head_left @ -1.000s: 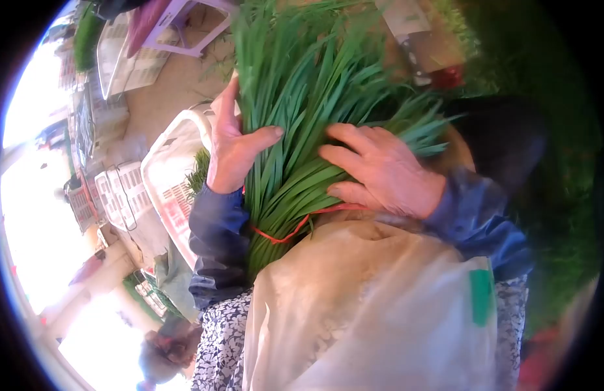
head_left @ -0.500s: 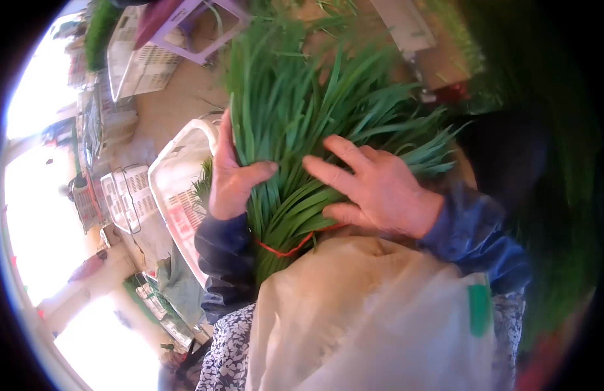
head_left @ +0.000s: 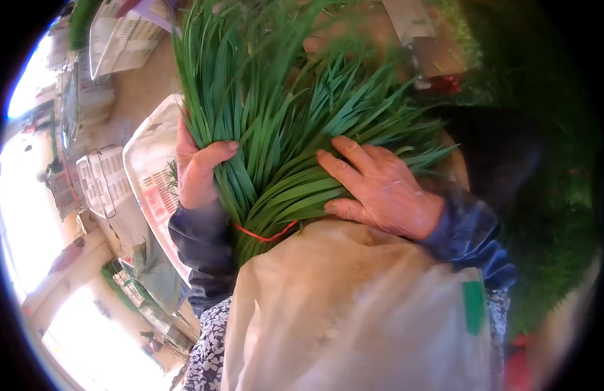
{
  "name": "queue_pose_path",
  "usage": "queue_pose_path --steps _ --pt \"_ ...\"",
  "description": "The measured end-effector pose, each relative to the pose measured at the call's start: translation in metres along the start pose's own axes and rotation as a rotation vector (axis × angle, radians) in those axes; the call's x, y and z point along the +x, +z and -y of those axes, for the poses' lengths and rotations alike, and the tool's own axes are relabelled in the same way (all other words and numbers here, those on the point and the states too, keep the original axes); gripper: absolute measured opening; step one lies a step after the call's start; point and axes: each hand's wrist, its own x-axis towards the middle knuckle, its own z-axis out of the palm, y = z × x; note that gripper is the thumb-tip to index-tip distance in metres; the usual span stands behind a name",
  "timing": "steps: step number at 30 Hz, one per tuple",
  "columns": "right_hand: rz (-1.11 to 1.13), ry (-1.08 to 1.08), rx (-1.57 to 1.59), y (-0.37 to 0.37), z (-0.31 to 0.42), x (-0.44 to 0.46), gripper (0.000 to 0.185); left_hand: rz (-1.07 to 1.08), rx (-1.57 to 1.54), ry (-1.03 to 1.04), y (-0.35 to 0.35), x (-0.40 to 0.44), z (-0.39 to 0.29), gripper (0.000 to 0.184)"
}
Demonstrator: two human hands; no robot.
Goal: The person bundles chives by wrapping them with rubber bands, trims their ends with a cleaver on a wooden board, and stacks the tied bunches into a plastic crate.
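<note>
A large bunch of long green leaves (head_left: 269,143) lies across my lap, fanned out toward the top, with a red tie (head_left: 266,236) around its lower end. My left hand (head_left: 201,169) is wrapped round the bunch's left side, thumb on top and fingers mostly hidden behind the leaves. On the right side, my right hand (head_left: 383,186) rests on the leaves with its fingers spread and palm down. A pale cloth apron (head_left: 354,313) covers my lap just below the tie.
A white plastic crate (head_left: 148,156) stands left of my left arm, with more crates (head_left: 122,42) beyond it. At the top right lies a broad blade (head_left: 409,19) near a red object (head_left: 445,83). Greenery (head_left: 556,228) fills the right side.
My left hand has moved left with part of the leaves, and the bunch has spread wider, with a gap between its two halves. My right hand stays on the right side.
</note>
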Motion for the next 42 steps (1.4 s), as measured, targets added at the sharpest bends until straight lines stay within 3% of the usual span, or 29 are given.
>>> queue_pose_path --steps 5,8,10,17,19,24,26,27,28,30,31,33,36,41,42 --pt "0.040 0.006 0.011 -0.010 0.003 -0.006 0.064 0.020 -0.053 -0.020 -0.003 0.000 0.000 0.070" --pt "0.219 0.077 0.039 -0.019 0.005 -0.011 0.067 -0.008 0.015 -0.011 -0.006 0.003 0.002 0.070" --pt "0.050 0.024 0.035 -0.015 0.005 -0.017 0.068 0.021 -0.040 -0.063 -0.005 0.004 0.001 0.072" --pt "0.080 0.011 0.037 -0.019 0.006 -0.019 0.068 0.040 0.022 -0.032 -0.008 0.007 0.003 0.075" --pt "0.183 0.039 0.050 -0.024 0.004 -0.023 0.068 0.015 0.050 -0.029 -0.006 0.005 0.002 0.078" --pt "0.147 0.054 0.035 -0.024 0.004 -0.021 0.069 0.018 0.082 -0.033 -0.002 0.005 0.011 0.083" --pt "0.105 0.046 0.027 -0.021 0.006 -0.019 0.068 -0.048 0.506 0.086 0.004 0.001 0.003 0.084" --pt "0.102 0.039 0.008 -0.021 0.006 -0.019 0.068 -0.041 0.502 0.084 0.012 -0.001 -0.003 0.084" --pt "0.100 0.026 -0.007 -0.021 0.006 -0.017 0.068 -0.030 0.741 0.425 0.024 -0.004 -0.011 0.078" --pt "0.088 0.018 -0.058 -0.022 0.004 -0.012 0.068 0.239 0.941 0.767 0.032 -0.013 -0.014 0.065" --pt "0.082 -0.001 -0.099 -0.023 0.004 -0.010 0.068 0.480 0.914 0.748 0.032 -0.018 -0.012 0.056" --pt "0.117 0.079 -0.108 -0.026 0.006 -0.013 0.069 0.749 1.272 0.816 0.045 -0.016 0.015 0.041" --pt "0.111 0.166 -0.116 -0.028 0.001 -0.018 0.066 0.715 1.294 0.725 0.052 -0.021 0.020 0.043" --pt "-0.043 0.141 -0.013 -0.042 -0.036 -0.028 0.056 0.751 1.340 0.777 0.053 -0.019 0.024 0.046" --pt "-0.091 0.229 -0.254 -0.050 -0.045 -0.028 0.048 0.728 1.336 0.777 0.053 -0.020 0.025 0.046"
